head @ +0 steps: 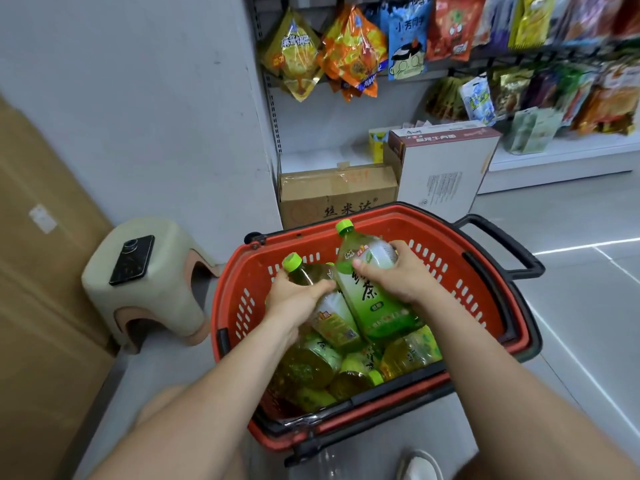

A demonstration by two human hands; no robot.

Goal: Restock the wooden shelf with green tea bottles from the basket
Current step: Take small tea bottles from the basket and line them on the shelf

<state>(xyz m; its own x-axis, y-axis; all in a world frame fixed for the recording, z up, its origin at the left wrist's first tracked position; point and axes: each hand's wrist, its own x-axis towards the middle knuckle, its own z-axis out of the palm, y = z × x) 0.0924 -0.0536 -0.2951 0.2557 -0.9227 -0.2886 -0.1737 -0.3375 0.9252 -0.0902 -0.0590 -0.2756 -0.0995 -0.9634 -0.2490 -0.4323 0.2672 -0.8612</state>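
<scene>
Red plastic basket (460, 268) mostly full; left hand (294, 299), right hand (398, 278) each clamped on green-capped tea bottle (374, 299); wooden shelf unseen.

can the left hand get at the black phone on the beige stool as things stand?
Probably not right now: the left hand is closed around a green-capped tea bottle over the red plastic basket. The path to the black phone on the beige plastic stool looks clear.

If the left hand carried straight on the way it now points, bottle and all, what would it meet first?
Probably the far wall of the red plastic basket. The left hand grips a green-capped tea bottle pointing up and away in the image, toward that wall. Depth is unclear, so it might clear the rim and reach the brown cardboard box.
</scene>
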